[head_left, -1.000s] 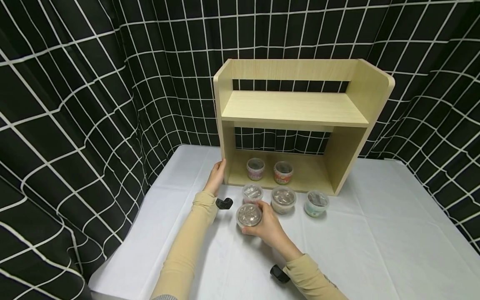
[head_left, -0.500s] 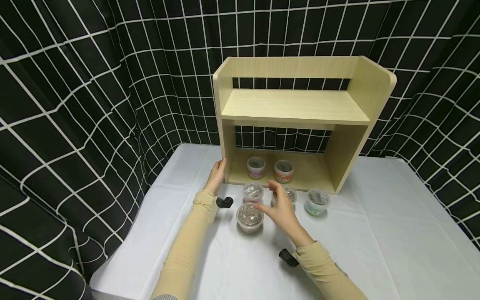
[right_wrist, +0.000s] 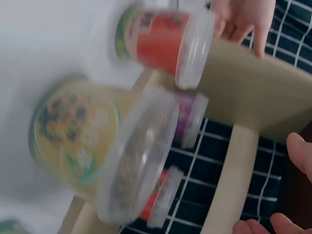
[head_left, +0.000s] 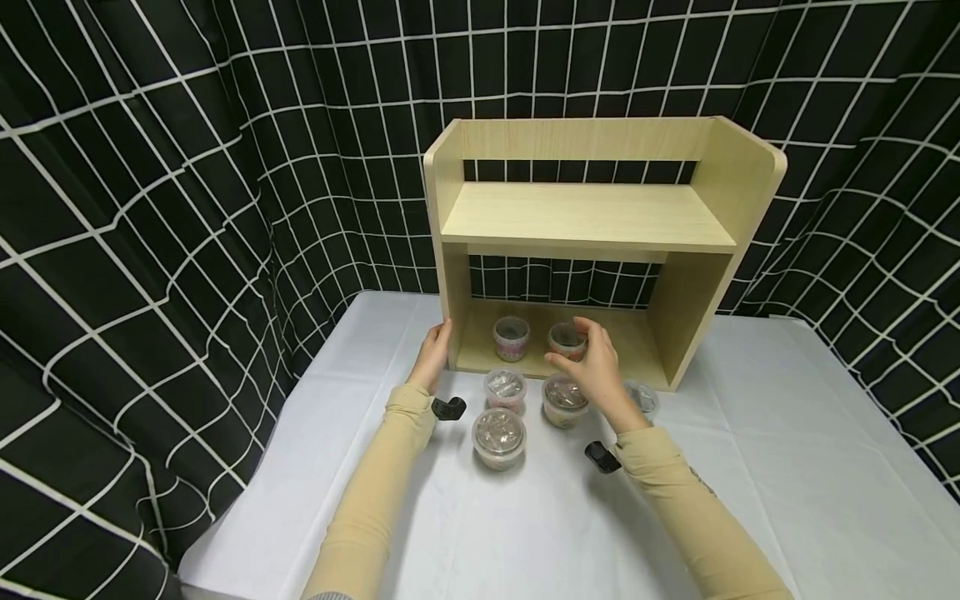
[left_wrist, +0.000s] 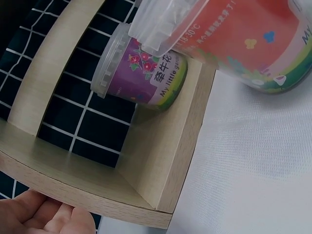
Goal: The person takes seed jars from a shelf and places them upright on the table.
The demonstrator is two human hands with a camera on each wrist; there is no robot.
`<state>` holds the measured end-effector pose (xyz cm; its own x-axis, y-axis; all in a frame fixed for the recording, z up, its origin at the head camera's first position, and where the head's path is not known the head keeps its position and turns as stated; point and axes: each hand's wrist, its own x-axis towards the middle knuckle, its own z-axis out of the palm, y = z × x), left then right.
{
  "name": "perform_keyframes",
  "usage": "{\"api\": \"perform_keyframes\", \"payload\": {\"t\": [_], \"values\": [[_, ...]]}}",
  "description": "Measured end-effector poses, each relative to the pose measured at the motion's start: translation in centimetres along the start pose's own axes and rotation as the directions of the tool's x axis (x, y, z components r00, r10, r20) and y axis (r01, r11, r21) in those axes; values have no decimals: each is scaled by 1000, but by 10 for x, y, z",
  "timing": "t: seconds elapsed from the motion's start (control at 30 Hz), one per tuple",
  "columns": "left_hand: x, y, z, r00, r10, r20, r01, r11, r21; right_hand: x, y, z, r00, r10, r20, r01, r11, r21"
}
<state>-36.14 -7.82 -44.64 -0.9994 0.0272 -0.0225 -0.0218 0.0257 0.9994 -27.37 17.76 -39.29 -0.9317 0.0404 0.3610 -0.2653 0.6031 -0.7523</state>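
Note:
My left hand (head_left: 431, 355) touches the left side panel of a light wooden shelf unit, its fingers (left_wrist: 58, 217) against the outer face. My right hand (head_left: 600, 371) reaches toward the lower shelf, thumb and fingers spread with nothing between them. It overlaps a red-labelled lidded plastic cup (head_left: 566, 342) in the head view. Beside that cup on the lower shelf sits a purple-labelled cup (left_wrist: 146, 73). On the table in front stand another red-labelled cup (left_wrist: 253, 39), a yellow-labelled cup (right_wrist: 80, 131) and a lidded cup (head_left: 499, 437) nearer me. My right wrist partly hides a further cup (head_left: 642, 398).
The shelf unit (head_left: 585, 212) stands at the back of a table with a white cloth (head_left: 772, 467). Black curtains (head_left: 187, 208) with a white grid hang behind and on both sides. A black wrist camera (head_left: 602, 457) hangs below my right wrist.
My right hand has let go of the front lidded cup, which stays on the table, and has moved right and away from me toward the lower shelf. My left hand stays at the side panel.

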Motion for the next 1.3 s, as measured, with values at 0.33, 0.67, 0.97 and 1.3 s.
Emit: {"api": "perform_keyframes", "payload": {"t": [0.33,0.67,0.97,1.3], "values": [[-1,-1,1,1000,5,-3,-5,1000,6,32,13,-13,975,156,157,-144,986,-85],[-2,-2,3,1000,-1,-15,1,1000,7,47,26,-12,960,202,192,-182,976,-117],[-10,8,2,1000,10,5,-10,1000,6,56,34,-8,924,296,244,-263,952,-159],[0,-4,2,1000,10,-23,-10,1000,2,58,39,-4,903,334,268,-270,930,-251]]}}
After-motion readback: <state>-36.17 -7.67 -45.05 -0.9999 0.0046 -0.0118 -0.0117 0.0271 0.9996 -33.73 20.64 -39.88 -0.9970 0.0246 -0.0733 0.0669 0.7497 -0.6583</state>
